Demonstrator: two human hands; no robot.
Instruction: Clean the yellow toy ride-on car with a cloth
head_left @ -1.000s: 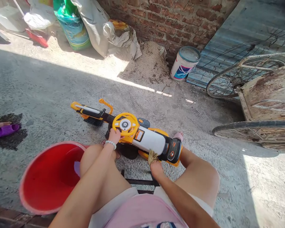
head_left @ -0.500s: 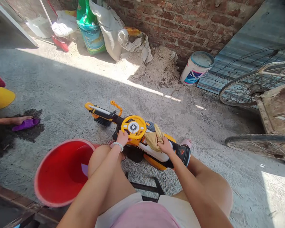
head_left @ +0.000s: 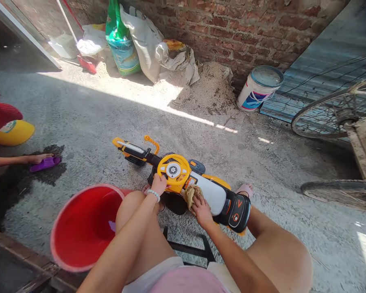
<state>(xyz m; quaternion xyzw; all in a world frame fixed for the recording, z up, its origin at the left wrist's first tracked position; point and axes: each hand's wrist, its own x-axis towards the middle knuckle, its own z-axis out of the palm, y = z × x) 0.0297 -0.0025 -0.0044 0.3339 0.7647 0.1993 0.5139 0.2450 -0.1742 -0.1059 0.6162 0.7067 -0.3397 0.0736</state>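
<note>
A yellow, black and white ride-on toy excavator (head_left: 212,193) stands on the concrete between my feet, its digging arm (head_left: 134,149) reaching to the left. My left hand (head_left: 159,184), with a beaded bracelet at the wrist, is closed on the lower left rim of its yellow steering wheel (head_left: 173,170). In my right hand (head_left: 201,208) is a crumpled tan cloth (head_left: 192,195), pressed against the toy's near side just behind the wheel. The fingers lie over the cloth and partly hide it.
A large red bucket (head_left: 59,240) stands by my left knee. At far left is another person's foot in a purple slipper (head_left: 45,163) on wet ground. Sacks (head_left: 142,40), spilled grain and a paint bucket (head_left: 256,91) line the brick wall. A wheeled cart (head_left: 364,142) stands at right.
My right hand has moved the cloth left and down, from the white seat to the toy's near side by the wheel. My left hand keeps its hold on the steering wheel.
</note>
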